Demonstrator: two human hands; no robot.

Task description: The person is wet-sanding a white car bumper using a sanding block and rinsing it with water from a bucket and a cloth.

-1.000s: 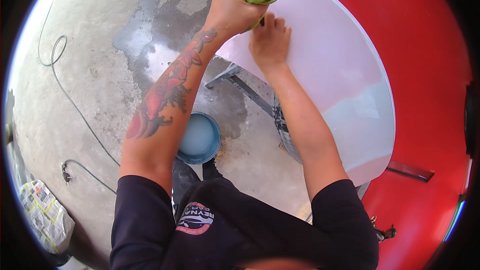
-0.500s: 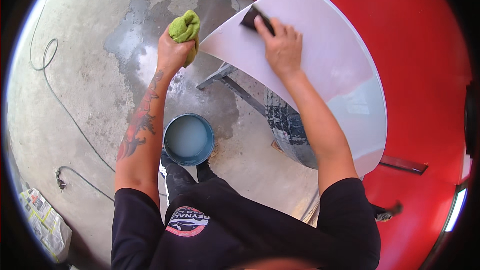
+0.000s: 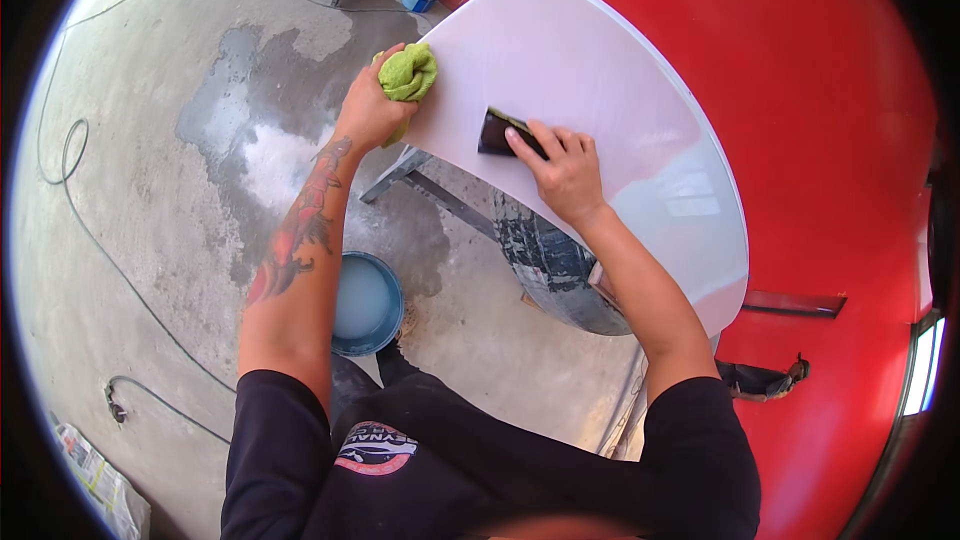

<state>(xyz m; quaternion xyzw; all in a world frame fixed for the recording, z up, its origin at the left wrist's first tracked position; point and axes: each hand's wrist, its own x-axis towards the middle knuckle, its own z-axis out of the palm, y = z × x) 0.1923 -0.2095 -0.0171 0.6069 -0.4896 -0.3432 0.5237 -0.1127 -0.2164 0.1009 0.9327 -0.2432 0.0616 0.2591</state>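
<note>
A pale, curved car-body panel (image 3: 560,50) lies in front of me, wet-looking and patched white and light pink. My right hand (image 3: 568,172) grips a dark sanding block (image 3: 497,132) on the panel, toward its near left edge; the block's underside is hidden. Wrapped in my left hand (image 3: 375,105) is a bunched green cloth (image 3: 408,72), right at the panel's left edge. Whether the cloth touches the panel I cannot tell.
A blue bucket (image 3: 396,325) of cloudy water stands on the concrete floor near my legs. Under the panel are a metal stand (image 3: 450,202) and a black, scuffed barrel-like support (image 3: 560,285). Red bodywork or wall (image 3: 820,190) fills the right. A hose (image 3: 130,285) snakes left.
My right hand has drawn the block nearer to me across the panel. My left hand with the cloth has come right, up to the panel's edge. The whole view has shifted slightly.
</note>
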